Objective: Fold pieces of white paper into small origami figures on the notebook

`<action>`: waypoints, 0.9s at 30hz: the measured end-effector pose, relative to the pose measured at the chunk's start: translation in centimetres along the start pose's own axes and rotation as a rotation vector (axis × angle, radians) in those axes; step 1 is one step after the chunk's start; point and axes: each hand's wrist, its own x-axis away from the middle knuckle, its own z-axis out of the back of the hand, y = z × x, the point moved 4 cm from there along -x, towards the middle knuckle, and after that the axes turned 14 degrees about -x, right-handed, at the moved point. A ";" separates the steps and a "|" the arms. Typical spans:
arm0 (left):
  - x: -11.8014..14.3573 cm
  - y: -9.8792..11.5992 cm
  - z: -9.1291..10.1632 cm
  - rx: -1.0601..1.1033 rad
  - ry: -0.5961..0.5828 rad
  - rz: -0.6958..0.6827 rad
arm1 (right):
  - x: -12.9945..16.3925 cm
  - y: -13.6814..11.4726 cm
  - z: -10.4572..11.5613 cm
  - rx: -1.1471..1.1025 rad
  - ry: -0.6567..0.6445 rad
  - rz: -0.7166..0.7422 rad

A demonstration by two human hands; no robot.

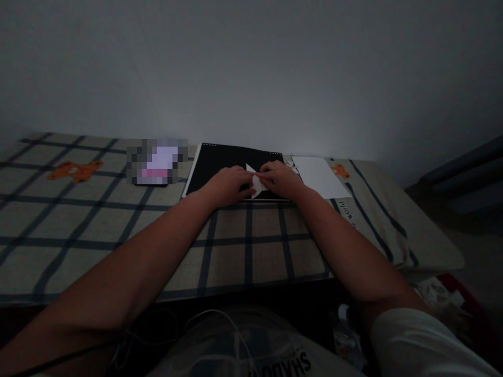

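Both hands meet over a small white folded paper point(255, 183) that lies on a black mat point(220, 167) at the far edge of the table point(118, 220), close to the wall. The left hand point(230, 183) lies on the left part of the paper with its fingers curled down and pressing on it. The right hand point(281, 179) comes from the other side, and its fingertips point(264, 174) are pressed together on the paper's upper edge, pinching it. So the paper sits exactly between the two hands, and only its middle part shows.

A pointed white corner of the paper sticks up toward the wall, between the thumbs. The rest is covered, so I cannot tell the paper's long axis.

The table carries a checked cloth with dark lines and an orange bear figure point(74, 170) near its far left corner. A second small bear is at the far right. Some dark writing is printed on the cloth near the right edge, but it is upside down and too small to read.

A white sheet point(318, 175) lies flat just right of the black mat, with its long side running slanted from the wall toward the right front. A blurred patch point(157, 161) lies left of the mat.
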 end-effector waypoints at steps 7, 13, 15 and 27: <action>0.0 -0.1 -0.1 0.002 -0.006 0.014 | 0.0 -0.1 0.3 -0.033 -0.009 -0.006; 0.1 -0.1 0.3 -0.012 0.011 0.002 | 0.0 0.4 0.3 -0.116 0.029 -0.009; 0.1 -0.2 0.5 -0.025 0.013 0.025 | 0.0 0.5 0.4 -0.137 0.037 -0.003; 0.4 -0.6 1.0 -0.173 0.048 0.108 | 0.0 -0.1 0.6 -0.317 -0.009 0.088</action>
